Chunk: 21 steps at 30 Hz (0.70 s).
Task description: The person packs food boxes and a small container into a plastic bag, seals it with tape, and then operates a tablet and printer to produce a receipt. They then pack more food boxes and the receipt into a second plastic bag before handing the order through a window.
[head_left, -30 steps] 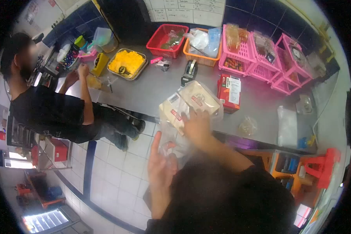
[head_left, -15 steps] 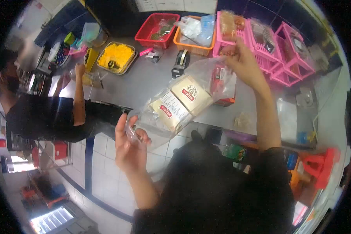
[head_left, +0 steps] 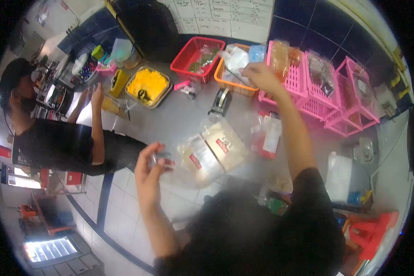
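My left hand (head_left: 152, 172) is closed on the edge of a clear plastic bag (head_left: 172, 177). Two flat cream-coloured packets with red labels, a nearer packet (head_left: 198, 158) and a farther packet (head_left: 225, 145), lie side by side in the bag, tilted over the counter's front edge. My right hand (head_left: 262, 77) is over the orange basket (head_left: 234, 86), its fingers drawn together beside a white plastic bag (head_left: 236, 60) and a thin dark stick. What those fingertips grip, if anything, is hidden.
A tape dispenser (head_left: 221, 101) stands on the steel counter (head_left: 170, 117). Behind are a red basket (head_left: 181, 69), a tray of yellow shreds (head_left: 147, 87) and pink racks (head_left: 294, 89). A red-and-white box (head_left: 270, 135) sits to the right. A co-worker (head_left: 60, 142) works at the left.
My right hand has let go of the plastic bag's far edge and moved to the orange basket. The left hand keeps the bag, and the view has tilted upward.
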{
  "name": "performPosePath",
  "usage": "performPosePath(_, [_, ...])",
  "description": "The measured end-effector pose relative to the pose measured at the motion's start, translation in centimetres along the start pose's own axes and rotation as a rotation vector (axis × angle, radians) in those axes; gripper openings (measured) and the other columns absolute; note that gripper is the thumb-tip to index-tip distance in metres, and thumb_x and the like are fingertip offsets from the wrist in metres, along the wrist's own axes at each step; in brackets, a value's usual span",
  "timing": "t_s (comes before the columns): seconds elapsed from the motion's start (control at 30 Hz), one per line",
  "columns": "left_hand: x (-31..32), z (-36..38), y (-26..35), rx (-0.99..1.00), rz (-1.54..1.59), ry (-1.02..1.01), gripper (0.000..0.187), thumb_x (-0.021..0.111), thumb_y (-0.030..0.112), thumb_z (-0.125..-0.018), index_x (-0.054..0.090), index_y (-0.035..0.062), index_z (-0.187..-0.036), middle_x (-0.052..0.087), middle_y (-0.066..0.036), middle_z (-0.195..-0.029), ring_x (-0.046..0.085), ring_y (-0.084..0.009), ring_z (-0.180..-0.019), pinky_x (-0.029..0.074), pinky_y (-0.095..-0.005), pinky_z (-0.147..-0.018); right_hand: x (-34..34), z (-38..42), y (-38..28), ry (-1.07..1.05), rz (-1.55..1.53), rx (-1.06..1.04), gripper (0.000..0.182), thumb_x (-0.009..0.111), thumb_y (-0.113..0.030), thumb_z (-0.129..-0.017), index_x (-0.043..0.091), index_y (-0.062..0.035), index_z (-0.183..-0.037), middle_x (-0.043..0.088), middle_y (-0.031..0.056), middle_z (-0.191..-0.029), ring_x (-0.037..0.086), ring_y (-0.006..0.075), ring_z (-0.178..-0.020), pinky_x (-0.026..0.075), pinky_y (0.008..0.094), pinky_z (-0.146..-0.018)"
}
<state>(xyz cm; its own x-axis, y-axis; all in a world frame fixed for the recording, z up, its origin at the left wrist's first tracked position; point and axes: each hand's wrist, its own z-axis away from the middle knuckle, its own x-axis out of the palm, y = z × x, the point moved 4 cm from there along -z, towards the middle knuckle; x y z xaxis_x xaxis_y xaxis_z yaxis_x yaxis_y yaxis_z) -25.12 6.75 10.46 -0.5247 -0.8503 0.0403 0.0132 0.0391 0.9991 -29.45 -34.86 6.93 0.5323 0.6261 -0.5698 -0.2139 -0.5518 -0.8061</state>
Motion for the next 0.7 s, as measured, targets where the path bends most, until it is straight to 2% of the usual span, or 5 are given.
performPosePath(0.03, [0.5,0.5,0.2,-0.02,-0.009,0.065,0.041,0.059,0.007,-0.081,0.053,0.0003,-0.121,0.057,-0.013,-0.118,0.063,-0.0195,-0.086,0.052,-0.0308,-0.072,0.6,-1.8,-0.1,0.151,0.233,-0.373,0.027,0.063,-0.028,-0.086,0.069,-0.0021,-0.09,0.065,0.0086,-0.07,0.061,0.0211,-0.062,0.046,0.0353,-0.056])
performPosePath(0.13, [1.8,0.9,-0.2,-0.023,-0.019,0.107,0.04,0.059,0.004,-0.08,0.053,-0.0009,-0.12,0.057,-0.015,-0.116,0.064,-0.0201,-0.082,0.052,-0.0313,-0.069,1.5,-5.4,-2.9,0.323,0.118,0.104,0.021,0.056,-0.017,-0.083,0.069,-0.0044,-0.093,0.068,0.0197,-0.093,0.068,0.0353,-0.089,0.053,0.0464,-0.074])
performPosePath(0.33, [1.6,2.7,0.0,-0.101,-0.048,0.224,0.041,0.065,0.007,-0.08,0.052,-0.0047,-0.117,0.056,-0.02,-0.115,0.063,-0.023,-0.071,0.053,-0.0334,-0.062,4.4,-10.3,1.3,0.192,0.08,0.318,0.03,0.06,-0.029,-0.08,0.068,-0.004,-0.096,0.068,0.0168,-0.095,0.066,0.0329,-0.089,0.051,0.0428,-0.081])
performPosePath(0.47, [0.6,2.5,-0.1,-0.09,0.022,0.383,0.044,0.068,0.012,-0.081,0.05,-0.0064,-0.117,0.055,-0.021,-0.116,0.062,-0.0232,-0.069,0.052,-0.0323,-0.06,6.0,-17.5,12.9,0.05,0.358,0.042,0.032,0.058,-0.03,-0.081,0.068,-0.0026,-0.094,0.068,0.02,-0.094,0.066,0.0364,-0.09,0.052,0.0456,-0.08])
performPosePath(0.7, [0.7,0.7,-1.6,-0.105,0.074,0.37,0.043,0.068,0.012,-0.081,0.051,-0.0048,-0.117,0.055,-0.022,-0.116,0.061,-0.0225,-0.066,0.05,-0.0296,-0.052,8.1,-15.5,10.1,-0.003,0.653,-0.388,0.032,0.06,-0.031,-0.08,0.069,-0.0027,-0.093,0.068,0.0206,-0.093,0.066,0.0379,-0.09,0.051,0.0474,-0.082])
